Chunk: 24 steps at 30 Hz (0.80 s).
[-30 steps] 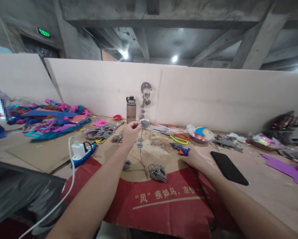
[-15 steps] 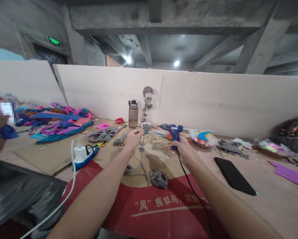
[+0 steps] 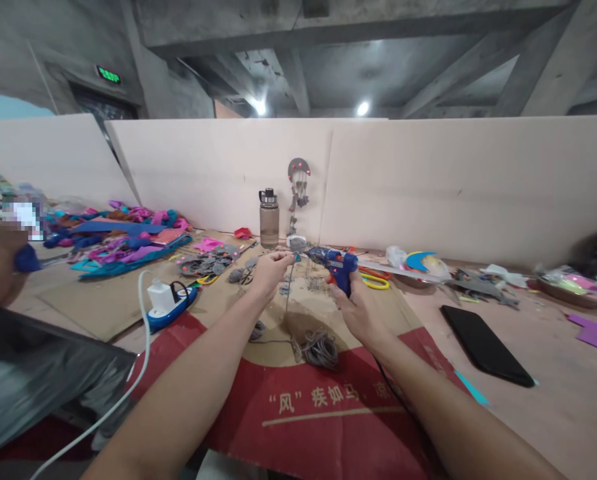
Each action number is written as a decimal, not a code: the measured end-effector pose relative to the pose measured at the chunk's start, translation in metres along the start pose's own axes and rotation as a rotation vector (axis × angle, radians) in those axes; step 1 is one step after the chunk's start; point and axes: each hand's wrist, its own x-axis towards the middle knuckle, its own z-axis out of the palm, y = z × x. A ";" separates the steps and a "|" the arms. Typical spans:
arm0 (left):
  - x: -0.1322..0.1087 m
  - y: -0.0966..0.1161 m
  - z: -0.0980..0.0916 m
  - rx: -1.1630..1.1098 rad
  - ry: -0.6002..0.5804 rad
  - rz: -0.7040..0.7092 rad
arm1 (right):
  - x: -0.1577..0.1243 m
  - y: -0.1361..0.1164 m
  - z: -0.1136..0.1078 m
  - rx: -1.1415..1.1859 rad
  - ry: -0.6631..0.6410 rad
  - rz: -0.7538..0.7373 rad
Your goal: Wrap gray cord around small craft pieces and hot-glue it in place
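"Since both hands are occupied, where should I look first?"

"At the left hand [image 3: 277, 270]. Its thumb and fingers are pinched together on a small teal piece [image 3: 297, 256], held up over the cardboard [image 3: 328, 447]. Only the tips grip it, I'd guess, so that the side facing the tool is left uncovered."

"And the right hand [image 3: 353, 307]?"

"Wrapped round the handle of a blue glue gun [image 3: 339, 264], whose nozzle [image 3: 309, 253] points across at the teal piece, close to it. Whether the two touch, I can't tell at this size. That grip probably suits the orange trigger [image 3: 330, 281], which sits on the finger side."

"What hangs below the left hand?"

"Grey cord [image 3: 288, 300]. It leads down from near the pinched fingers toward a loose coil [image 3: 321, 350] on the cardboard. Lying between the forearms, the coil likely gives the strand some slack."

"Why have cardboard there at all?"

"Probably to spare the table [image 3: 553, 413] from drips. The black cable [image 3: 388, 380] trails beside the right forearm, which leaves the space between the hands free of it."

"And the rest?"

"Yellow-handled scissors [image 3: 378, 287] lie just beyond the right hand, handy I'd think. The phone [image 3: 486, 345] lies off to the right, away from the glue. A bottle [image 3: 269, 220] stands upright near the white board [image 3: 403, 180], and a grey ornament [image 3: 299, 170] is up against that board, perhaps for easy glancing."
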 end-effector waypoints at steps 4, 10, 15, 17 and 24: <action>-0.001 0.000 0.002 -0.009 -0.022 -0.007 | 0.001 -0.004 0.000 -0.065 -0.033 0.051; -0.001 -0.001 0.002 -0.075 -0.049 -0.007 | -0.001 -0.002 0.000 -0.112 -0.082 0.044; -0.004 0.001 0.005 -0.062 -0.057 0.004 | -0.003 -0.005 0.000 -0.138 -0.082 0.006; -0.004 0.001 0.005 -0.054 -0.056 0.000 | -0.004 -0.007 0.000 -0.152 -0.074 -0.003; -0.004 0.002 0.005 -0.071 -0.038 0.000 | -0.004 -0.011 0.000 -0.211 -0.073 0.011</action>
